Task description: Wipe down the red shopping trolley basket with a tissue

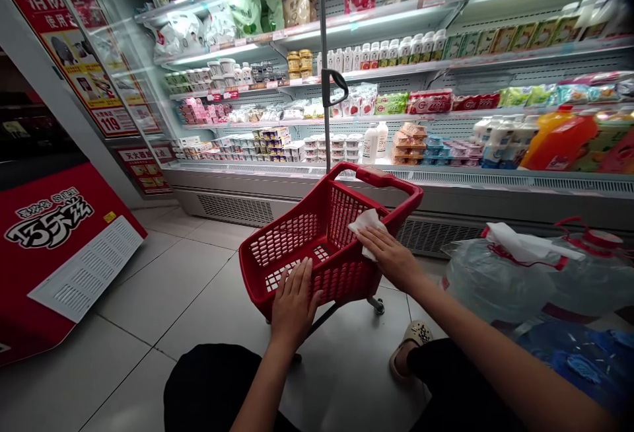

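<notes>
A small red plastic shopping cart [292,230] with lattice walls stands before me on the floor, its handle [381,178] at the far right end. My left hand [293,300] lies along the cart's near rim with fingers stretched out flat and its thumb against the outer wall. On the same side, closer to the handle, my right hand [389,253] presses a white tissue [366,222] to the cart. Part of the tissue is hidden under my fingers. A wheel [377,306] shows beneath the basket.
Behind the cart runs a lit refrigerated display [277,184] with stocked shelves and a black door handle [335,87]. Large water bottles [500,280] stand at the right, with white tissue on top. A red freezer [59,247] is at the left.
</notes>
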### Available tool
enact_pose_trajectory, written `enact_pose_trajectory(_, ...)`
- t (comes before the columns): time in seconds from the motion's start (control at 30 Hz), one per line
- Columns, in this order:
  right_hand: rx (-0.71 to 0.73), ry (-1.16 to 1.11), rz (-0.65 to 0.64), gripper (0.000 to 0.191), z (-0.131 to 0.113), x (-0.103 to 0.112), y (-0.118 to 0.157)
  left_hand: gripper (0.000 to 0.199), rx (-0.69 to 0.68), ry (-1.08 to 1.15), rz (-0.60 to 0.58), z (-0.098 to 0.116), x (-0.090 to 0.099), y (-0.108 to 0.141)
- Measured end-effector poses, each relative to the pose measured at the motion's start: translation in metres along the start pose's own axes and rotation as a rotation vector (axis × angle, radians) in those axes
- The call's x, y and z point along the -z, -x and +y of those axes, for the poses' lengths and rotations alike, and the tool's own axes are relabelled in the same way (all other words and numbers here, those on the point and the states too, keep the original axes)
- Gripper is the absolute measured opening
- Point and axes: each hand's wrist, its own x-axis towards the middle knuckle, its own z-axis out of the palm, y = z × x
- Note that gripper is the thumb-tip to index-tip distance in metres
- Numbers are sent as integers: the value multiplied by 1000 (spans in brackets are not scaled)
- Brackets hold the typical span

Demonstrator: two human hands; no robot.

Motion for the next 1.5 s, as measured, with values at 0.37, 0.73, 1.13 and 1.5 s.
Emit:
enact_pose_trajectory(0.37,-154,100,45,76,90,31,13,70,-65,35,-27,-1,-3,-3)
enact_pose_trajectory(0.73,-35,-135,-21,72,1,0,-2,72,-46,63,-16,4,-4,-4)
enact_pose_trajectory(1.13,-183,1,33,71,54,17,3,72,-41,14,-1,12,-9,-3)
enact_pose_trajectory(1.5,55,-199,-36,72,-33,-9,-5,72,-46,-16,0,13,-8,-4)
